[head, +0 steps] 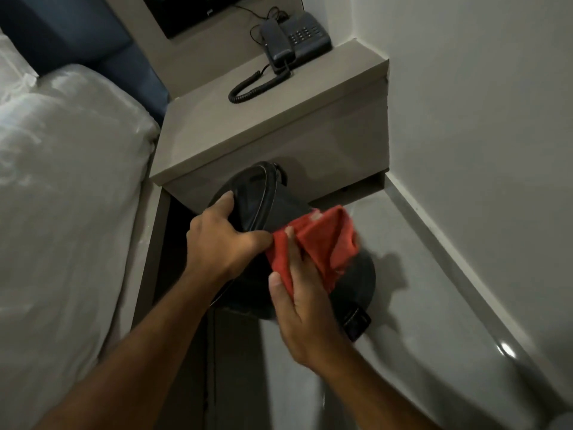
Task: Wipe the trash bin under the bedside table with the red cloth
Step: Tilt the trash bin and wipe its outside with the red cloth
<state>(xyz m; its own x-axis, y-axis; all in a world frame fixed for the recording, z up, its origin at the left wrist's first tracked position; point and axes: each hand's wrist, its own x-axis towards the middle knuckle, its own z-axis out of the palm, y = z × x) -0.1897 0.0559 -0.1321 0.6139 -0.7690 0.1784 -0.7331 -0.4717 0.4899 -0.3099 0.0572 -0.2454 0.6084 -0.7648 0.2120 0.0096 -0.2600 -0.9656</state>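
Observation:
The black trash bin [273, 209] is lifted and tilted in front of the grey bedside table [235, 128], its lid end up by the table's front edge and its pedal end low at the right. My left hand [223, 237] grips the bin's rim at the upper left. My right hand [297, 293] holds the red cloth [322, 243] pressed flat against the bin's side. The cloth hides the middle of the bin.
A dark corded phone [294, 38] sits at the back of the bedside table. A bed with white bedding [62, 181] runs along the left. A white wall [480, 135] with a grey skirting closes the right. Glossy grey floor [403, 352] lies below.

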